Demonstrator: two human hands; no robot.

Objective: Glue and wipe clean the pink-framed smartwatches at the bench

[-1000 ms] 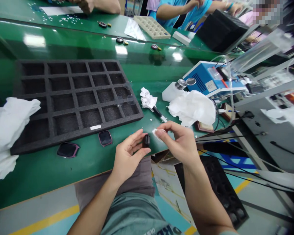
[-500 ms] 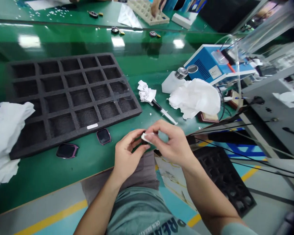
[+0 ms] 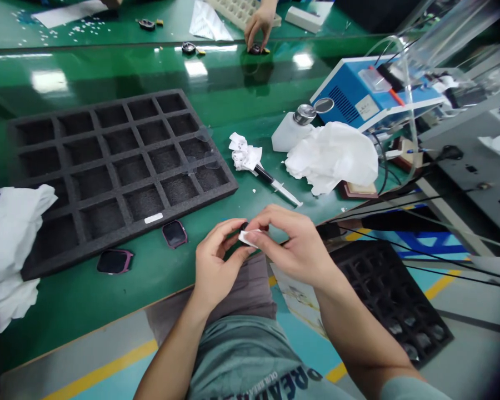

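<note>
Close together at the bench's front edge, both my hands work on one small dark object (image 3: pixel 244 226), mostly hidden by fingers. My left hand (image 3: pixel 216 261) pinches it between thumb and fingers. With thumb and fingertips closed, my right hand (image 3: pixel 298 244) presses a folded white wipe (image 3: pixel 249 238) against it. Left of my hands lie a purple-framed smartwatch case (image 3: pixel 175 234) and a second purple-rimmed case (image 3: pixel 113 261), both dark-faced. Beyond my right hand is a syringe (image 3: pixel 285 193) with a black barrel, its far end beside crumpled white paper (image 3: pixel 245 154).
A black foam tray (image 3: pixel 191 207) with square compartments fills the left bench. White cloths (image 3: pixel 12 239) overlap its corner. At right stand a pump bottle (image 3: pixel 285 134), a white cloth (image 3: pixel 335 155) and a blue machine (image 3: pixel 341 105). Across the bench is another person's hand (image 3: pixel 260 25).
The white wipe has shifted slightly and shows more of its folded face. Across the bench, the other person's hand has moved from the beige tray onto a small dark part.
</note>
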